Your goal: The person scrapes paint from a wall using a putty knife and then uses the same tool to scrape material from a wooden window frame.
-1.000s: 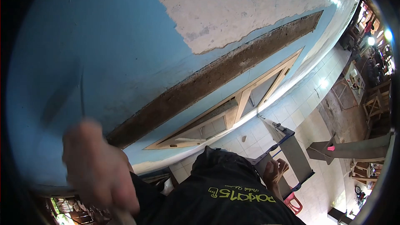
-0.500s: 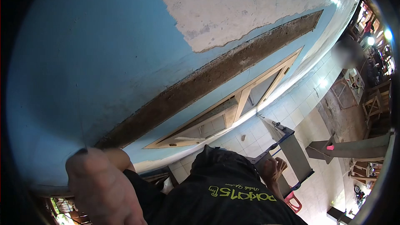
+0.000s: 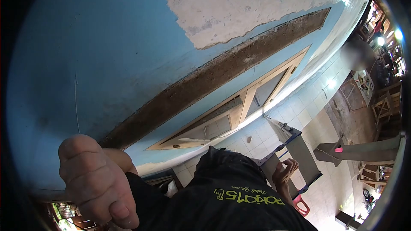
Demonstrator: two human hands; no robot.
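Note:
My left hand (image 3: pixel 96 182) is a closed fist, raised at the lower left near the blue wall (image 3: pixel 107 60). A thin pale strand (image 3: pixel 77 102), like string or wire, runs up from the top of the fist along the wall. The fist hides whatever part of it lies inside. Lower down on the other side of my black shirt (image 3: pixel 222 188), my right hand (image 3: pixel 286 172) hangs with its fingers loosely curled and apart. Nothing shows in it. Beneath it is a grey platform (image 3: pixel 304 158) with blue-black edges.
A bare brown strip (image 3: pixel 214 77) crosses the wall below a scraped pale patch (image 3: pixel 248 8). Under it is a wooden window frame (image 3: pixel 244 107). On the tiled floor (image 3: pixel 317 98) stand a red stool (image 3: pixel 302 205) and, farther right, a grey post (image 3: pixel 368 153).
My left fist has shifted slightly left and up and is sharper now; the strand above it shows more clearly. My right hand has risen a little, fingers still curled.

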